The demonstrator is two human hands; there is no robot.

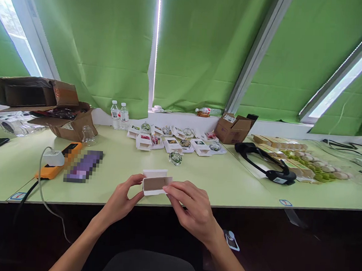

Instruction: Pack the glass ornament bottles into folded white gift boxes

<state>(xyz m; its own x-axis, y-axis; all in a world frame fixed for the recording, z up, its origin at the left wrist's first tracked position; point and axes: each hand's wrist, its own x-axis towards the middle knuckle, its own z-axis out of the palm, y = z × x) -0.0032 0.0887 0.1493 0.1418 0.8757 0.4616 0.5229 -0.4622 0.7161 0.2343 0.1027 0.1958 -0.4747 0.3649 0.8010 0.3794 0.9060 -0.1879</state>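
The left end of the white box (153,184) is pinched between parted left fingers (135,177); its right rim is pinched by closely bunched right fingers (180,188). Print on the bottles (115,117) is too small to be read. The box is held between both sets of fingers, at the near edge of the tabletop (117,168).

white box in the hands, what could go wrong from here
The white box is held near the front edge of the table, so a slip could drop it to the floor.
Its walls look thin; the left hand and right hand might dent them.
A careless reach could knock the round patterned ornament.
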